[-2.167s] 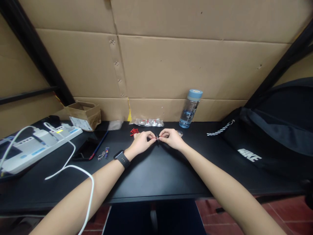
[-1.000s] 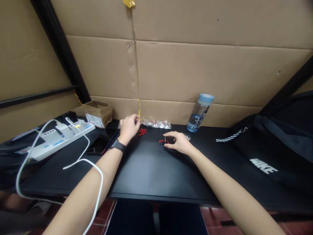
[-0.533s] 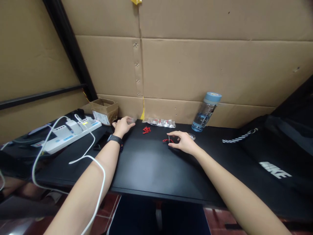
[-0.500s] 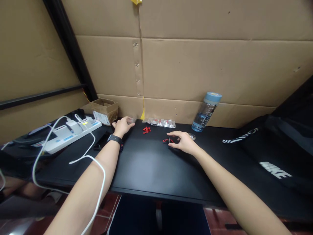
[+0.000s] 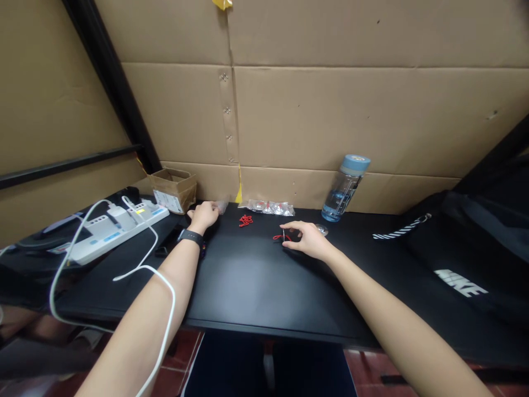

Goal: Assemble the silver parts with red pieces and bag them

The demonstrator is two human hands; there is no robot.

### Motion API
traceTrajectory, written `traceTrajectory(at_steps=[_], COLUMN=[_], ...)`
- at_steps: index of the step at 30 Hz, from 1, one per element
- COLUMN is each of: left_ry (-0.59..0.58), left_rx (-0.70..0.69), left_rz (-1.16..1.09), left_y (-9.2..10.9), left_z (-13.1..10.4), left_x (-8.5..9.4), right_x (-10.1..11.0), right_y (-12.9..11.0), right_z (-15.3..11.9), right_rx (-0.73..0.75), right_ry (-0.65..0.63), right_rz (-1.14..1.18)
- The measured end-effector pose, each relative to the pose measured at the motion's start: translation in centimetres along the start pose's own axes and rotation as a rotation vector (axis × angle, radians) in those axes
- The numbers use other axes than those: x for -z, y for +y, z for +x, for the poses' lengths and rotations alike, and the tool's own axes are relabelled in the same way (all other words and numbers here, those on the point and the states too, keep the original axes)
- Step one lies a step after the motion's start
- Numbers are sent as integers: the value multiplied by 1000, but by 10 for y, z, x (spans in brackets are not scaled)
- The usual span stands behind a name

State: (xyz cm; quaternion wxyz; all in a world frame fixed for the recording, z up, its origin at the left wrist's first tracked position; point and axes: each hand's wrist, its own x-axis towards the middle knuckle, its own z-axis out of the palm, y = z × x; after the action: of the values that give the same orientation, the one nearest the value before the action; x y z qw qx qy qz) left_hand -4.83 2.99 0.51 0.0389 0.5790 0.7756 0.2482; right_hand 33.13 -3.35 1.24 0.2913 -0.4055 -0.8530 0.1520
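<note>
1. The left arm rises from the lower left of the frame, forearm slanting up and rightward; its hand (image 5: 203, 215) is palm down, left of centre, with the back of the wrist showing.
2. The left fingers are bent over the bench (image 5: 248, 292) by a clear bag (image 5: 222, 206); whether they grip it, I cannot tell.
3. The right arm comes in from the lower right, slanting up and leftward. Its hand (image 5: 309, 240) is side-on near the centre, index finger above and thumb below.
4. The right fingers pinch one thin piece (image 5: 283, 235), seen edge-on and upright, just right of the frame's centre. One red loop (image 5: 277, 237) shows beside it, on its left.
5. Two hands, two bare forearms, one black watch (image 5: 192, 236), on the left wrist.
6. One heap of red cord (image 5: 245, 221) lies between the hands, farther back; how many cords it has cannot be told.
7. Behind it is one row of shiny packets (image 5: 270, 208), too blurred to count.
8. One clear round thing (image 5: 322, 230) lies just behind the right hand.
9. One bottle (image 5: 343, 190), blue-lidded, stands right of centre; one open box (image 5: 173, 190) and one power strip (image 5: 118, 234) are at left.
10. One black bag (image 5: 463, 248) with one striped strap (image 5: 399, 230) fills the right side.
</note>
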Motion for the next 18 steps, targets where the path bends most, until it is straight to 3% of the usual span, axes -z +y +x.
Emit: traceTrajectory(at_steps=[7, 11, 15, 18], left_ry=[190, 376, 597, 600], left_rx=[82, 70, -10, -166], left_rz=[-42, -147, -215, -161], left_y=[5, 7, 16, 34], left_z=[-5, -7, -14, -26], left_x=[11, 22, 36, 42], right_x=[0, 1, 1, -3], right_y=[-1, -2, -4, -6], right_z=[0, 1, 0, 1], right_rx=[-9, 9, 24, 25], right_ry=[-4, 3, 11, 34], right_rz=[0, 18, 28, 20])
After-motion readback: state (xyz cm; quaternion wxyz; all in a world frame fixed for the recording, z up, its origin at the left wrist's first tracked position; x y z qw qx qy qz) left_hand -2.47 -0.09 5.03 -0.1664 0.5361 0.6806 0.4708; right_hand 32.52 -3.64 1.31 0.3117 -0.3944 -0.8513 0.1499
